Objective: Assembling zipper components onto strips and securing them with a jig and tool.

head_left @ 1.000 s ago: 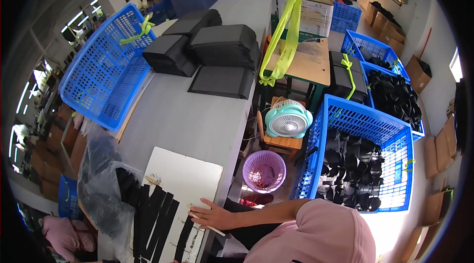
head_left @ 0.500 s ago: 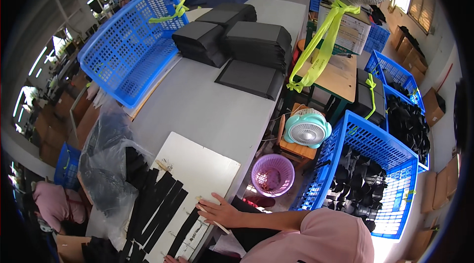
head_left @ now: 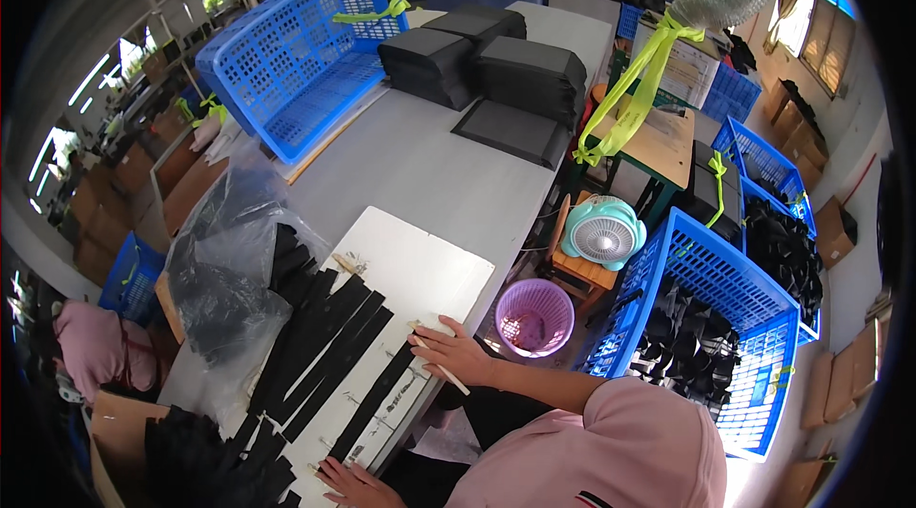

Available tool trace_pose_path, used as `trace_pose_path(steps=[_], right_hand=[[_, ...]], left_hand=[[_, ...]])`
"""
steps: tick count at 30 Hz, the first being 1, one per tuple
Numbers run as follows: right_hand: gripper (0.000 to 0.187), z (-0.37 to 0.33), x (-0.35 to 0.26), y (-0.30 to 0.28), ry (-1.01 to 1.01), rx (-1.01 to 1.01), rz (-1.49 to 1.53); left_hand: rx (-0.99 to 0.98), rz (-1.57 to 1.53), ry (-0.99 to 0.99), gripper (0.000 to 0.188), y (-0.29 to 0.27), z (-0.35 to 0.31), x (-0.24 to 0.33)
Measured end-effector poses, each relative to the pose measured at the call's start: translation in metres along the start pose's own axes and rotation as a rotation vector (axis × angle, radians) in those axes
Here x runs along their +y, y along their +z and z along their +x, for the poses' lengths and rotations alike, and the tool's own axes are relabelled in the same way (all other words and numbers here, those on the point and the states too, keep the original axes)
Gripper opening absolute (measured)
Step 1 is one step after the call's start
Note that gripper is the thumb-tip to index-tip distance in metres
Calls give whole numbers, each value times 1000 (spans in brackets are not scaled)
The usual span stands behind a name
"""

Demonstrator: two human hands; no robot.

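A black strip (head_left: 377,403) lies slantwise on a white board (head_left: 412,265) at the table's near edge. My right hand (head_left: 450,353) rests at the strip's far end, holding a slim whitish stick (head_left: 450,375) that sticks out below the fingers. At the near end, my left hand (head_left: 355,483) lies with fingers stretched over the board, touching the strip. To the left of it, several more black strips (head_left: 320,331) are spread side by side on the board. Dark marks show on the board beside the strip.
Stacked black panels (head_left: 530,74) and a blue basket (head_left: 296,60) stand farther along the grey table (head_left: 401,160). Clear plastic sheeting (head_left: 229,269) bunches at left. Right of the table are a purple bin (head_left: 534,317), a green fan (head_left: 603,233) and a filled blue crate (head_left: 744,265).
The whole view has shifted, so the table and board sit farther right and higher. My left hand now shows more fully. My right hand stays at the strip's far end with the stick.
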State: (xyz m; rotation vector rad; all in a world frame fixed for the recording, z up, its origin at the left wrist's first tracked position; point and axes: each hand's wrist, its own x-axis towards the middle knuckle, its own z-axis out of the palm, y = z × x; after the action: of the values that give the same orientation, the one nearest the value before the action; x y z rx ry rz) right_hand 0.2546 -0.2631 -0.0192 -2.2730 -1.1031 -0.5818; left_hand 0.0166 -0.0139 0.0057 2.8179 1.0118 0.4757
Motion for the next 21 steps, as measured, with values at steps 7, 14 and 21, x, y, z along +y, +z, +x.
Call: trace_pose_path(steps=[7,14,21], right_hand=[[37,1,-4,-3,2,-45,-32],[44,-1,-15,-13,35,-114,-8],[48,37,-57,-26,153,-15,127]], left_hand=[[-12,-82,58,51,2,-3,-26],[-72,-120,52,56,-10,-12,-29],[-50,-192,78,65,-12,-2,-16]])
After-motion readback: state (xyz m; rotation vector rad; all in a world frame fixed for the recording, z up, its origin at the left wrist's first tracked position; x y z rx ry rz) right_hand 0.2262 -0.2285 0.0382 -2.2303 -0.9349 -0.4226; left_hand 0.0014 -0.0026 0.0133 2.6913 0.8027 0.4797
